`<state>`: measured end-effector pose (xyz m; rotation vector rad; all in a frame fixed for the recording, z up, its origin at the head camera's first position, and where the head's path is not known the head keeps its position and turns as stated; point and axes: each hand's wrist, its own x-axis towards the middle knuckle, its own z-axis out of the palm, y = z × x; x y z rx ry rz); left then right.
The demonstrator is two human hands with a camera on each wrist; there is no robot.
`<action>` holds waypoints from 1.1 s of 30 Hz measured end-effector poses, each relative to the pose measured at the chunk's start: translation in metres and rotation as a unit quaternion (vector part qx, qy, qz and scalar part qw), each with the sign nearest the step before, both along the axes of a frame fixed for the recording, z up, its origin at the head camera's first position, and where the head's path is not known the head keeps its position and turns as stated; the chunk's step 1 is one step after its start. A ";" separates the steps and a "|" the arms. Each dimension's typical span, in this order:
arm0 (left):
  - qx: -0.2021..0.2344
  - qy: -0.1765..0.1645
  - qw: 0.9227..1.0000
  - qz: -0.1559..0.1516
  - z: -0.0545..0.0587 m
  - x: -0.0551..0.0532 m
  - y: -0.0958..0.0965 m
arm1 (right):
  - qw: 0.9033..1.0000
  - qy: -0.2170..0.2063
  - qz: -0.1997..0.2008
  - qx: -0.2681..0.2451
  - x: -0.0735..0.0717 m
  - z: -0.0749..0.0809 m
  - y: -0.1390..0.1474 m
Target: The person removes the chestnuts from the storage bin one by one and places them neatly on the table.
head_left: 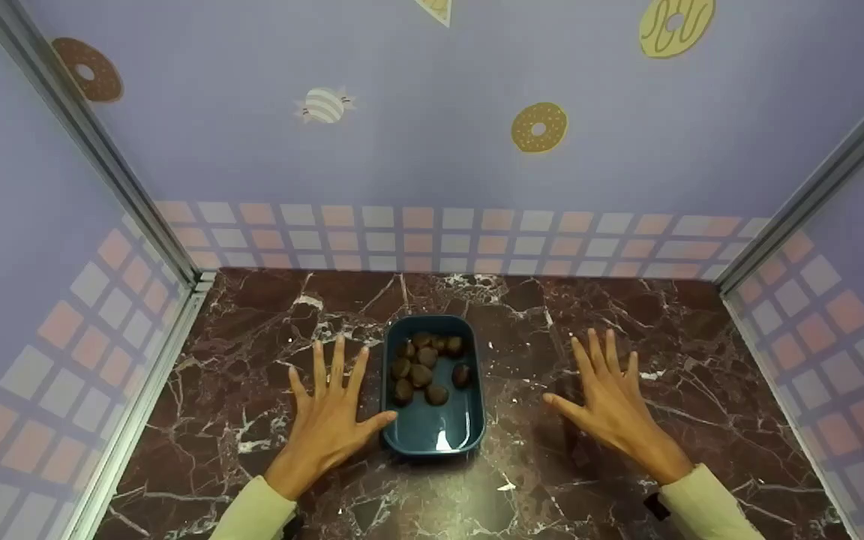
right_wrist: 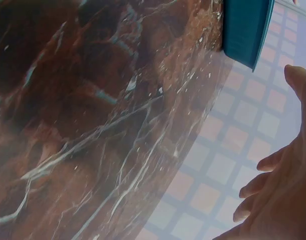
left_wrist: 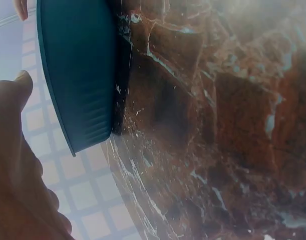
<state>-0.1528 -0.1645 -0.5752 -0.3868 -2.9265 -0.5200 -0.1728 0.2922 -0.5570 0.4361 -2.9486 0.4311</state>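
Note:
A dark teal rectangular tray (head_left: 432, 439) stands on the marbled tabletop, with several brown chestnuts (head_left: 422, 375) gathered mostly in its far half. To its left is my left hand (head_left: 331, 420), palm down with fingers spread, its thumb tip overlapping the tray's left rim in the head view. My right hand (head_left: 612, 409) is spread the same way, a good distance right of the tray. Neither hand holds anything. In the left wrist view the tray's ribbed side (left_wrist: 82, 80) rises close beyond the thumb; the right wrist view shows just one end of the tray (right_wrist: 245, 30).
The dark red marbled tabletop (head_left: 552, 480) carries small pale crumbs near the tray. Lilac panels enclose it at the back (head_left: 432, 165) and both sides, with pink and white checks along the bottom. Metal rails (head_left: 139, 405) run along the side edges.

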 end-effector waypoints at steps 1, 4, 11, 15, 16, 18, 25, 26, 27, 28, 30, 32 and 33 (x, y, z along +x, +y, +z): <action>0.006 -0.001 1.000 -0.001 0.000 0.000 0.000 | 1.000 0.005 0.003 -0.005 0.000 0.000 -0.002; 0.026 0.001 1.000 -0.011 0.000 0.002 0.002 | 1.000 0.021 0.012 -0.019 -0.002 -0.002 -0.010; 0.083 0.035 0.995 -0.050 -0.006 0.008 0.004 | 0.996 0.056 0.039 -0.062 -0.004 -0.004 -0.028; 0.112 0.051 0.991 -0.060 -0.009 0.010 0.007 | 0.991 0.084 0.061 -0.087 -0.004 -0.005 -0.038; 0.118 0.052 0.990 -0.061 -0.010 0.011 0.008 | 0.989 0.091 0.067 -0.094 -0.004 -0.005 -0.040; 0.130 0.054 0.988 -0.062 -0.011 0.012 0.010 | 0.985 0.107 0.081 -0.107 -0.005 -0.007 -0.044; 0.180 0.036 0.980 -0.071 -0.015 0.017 0.016 | 0.974 0.139 0.122 -0.130 -0.010 -0.010 -0.060; 0.189 0.032 0.979 -0.073 -0.016 0.018 0.017 | 0.973 0.139 0.126 -0.132 -0.011 -0.010 -0.062; 0.196 0.028 0.977 -0.075 -0.018 0.019 0.018 | 0.972 0.141 0.130 -0.135 -0.011 -0.011 -0.065; 0.204 0.026 0.976 -0.076 -0.019 0.020 0.019 | 0.971 0.142 0.133 -0.138 -0.011 -0.011 -0.067; 0.224 0.020 0.971 -0.079 -0.022 0.022 0.020 | 0.970 0.144 0.139 -0.141 -0.011 -0.012 -0.072; 0.245 0.013 0.966 -0.081 -0.026 0.023 0.022 | 0.968 0.142 0.146 -0.147 -0.012 -0.013 -0.077; 0.256 0.010 0.963 -0.082 -0.027 0.024 0.023 | 0.967 0.142 0.150 -0.148 -0.013 -0.014 -0.080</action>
